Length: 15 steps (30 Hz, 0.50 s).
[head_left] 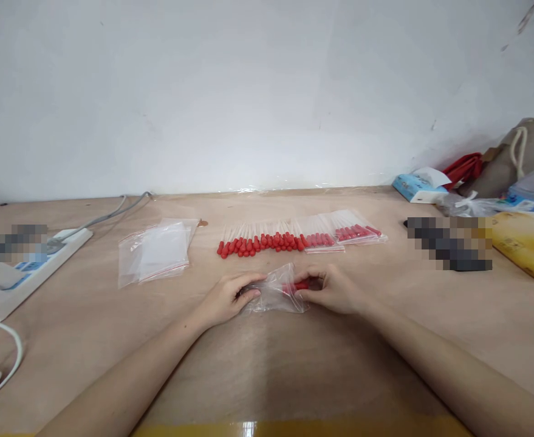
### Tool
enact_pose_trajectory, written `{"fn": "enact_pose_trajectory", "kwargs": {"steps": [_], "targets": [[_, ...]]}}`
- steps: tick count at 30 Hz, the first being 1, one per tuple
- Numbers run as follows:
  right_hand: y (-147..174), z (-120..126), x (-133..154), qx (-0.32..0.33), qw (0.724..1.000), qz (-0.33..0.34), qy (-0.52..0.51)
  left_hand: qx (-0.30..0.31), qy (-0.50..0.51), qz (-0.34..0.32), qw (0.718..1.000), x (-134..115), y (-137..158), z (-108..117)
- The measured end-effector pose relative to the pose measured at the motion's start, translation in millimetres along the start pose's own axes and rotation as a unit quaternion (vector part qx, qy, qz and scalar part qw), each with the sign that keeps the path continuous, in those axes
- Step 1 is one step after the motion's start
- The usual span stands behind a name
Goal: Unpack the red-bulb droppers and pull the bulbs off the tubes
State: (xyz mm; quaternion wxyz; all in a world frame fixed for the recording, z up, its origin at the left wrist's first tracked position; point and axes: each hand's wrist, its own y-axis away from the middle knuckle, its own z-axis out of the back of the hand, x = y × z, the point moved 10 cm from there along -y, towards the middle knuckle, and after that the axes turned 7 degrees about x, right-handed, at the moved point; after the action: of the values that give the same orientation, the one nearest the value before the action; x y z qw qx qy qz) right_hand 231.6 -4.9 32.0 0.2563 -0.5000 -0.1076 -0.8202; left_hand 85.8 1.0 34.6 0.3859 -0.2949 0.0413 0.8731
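Note:
My left hand [227, 297] and my right hand [332, 288] both hold a small clear zip bag [273, 291] flat on the wooden table [267, 358], one hand at each end. Red-bulbed droppers show inside the bag by my right fingers. Just beyond the bag lies a row of loose droppers with red bulbs [260, 242]. To their right sit two filled bags of droppers [346, 232]. A stack of empty clear zip bags [155, 250] lies to the left.
A white power strip [34, 258] with a grey cable sits at the far left, with a white cord in front of it. At the right stand a yellow box [528, 241], a blue tissue pack [415, 187], a beige bag [524, 152] and a white wall behind.

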Motion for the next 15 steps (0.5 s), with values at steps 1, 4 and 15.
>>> {"fn": "enact_pose_trajectory", "kwargs": {"steps": [1,4,15], "targets": [[0,2,-6,0.004,0.999,-0.014,-0.051,0.0,-0.001,0.0,1.0,0,0,0],[2,10,-20,0.018,0.984,-0.039,-0.175,0.001,-0.001,0.004,1.0,2,0,0],[39,127,-61,-0.125,0.949,-0.151,-0.249,0.06,0.005,0.003,0.998,-2,2,-1]]}}
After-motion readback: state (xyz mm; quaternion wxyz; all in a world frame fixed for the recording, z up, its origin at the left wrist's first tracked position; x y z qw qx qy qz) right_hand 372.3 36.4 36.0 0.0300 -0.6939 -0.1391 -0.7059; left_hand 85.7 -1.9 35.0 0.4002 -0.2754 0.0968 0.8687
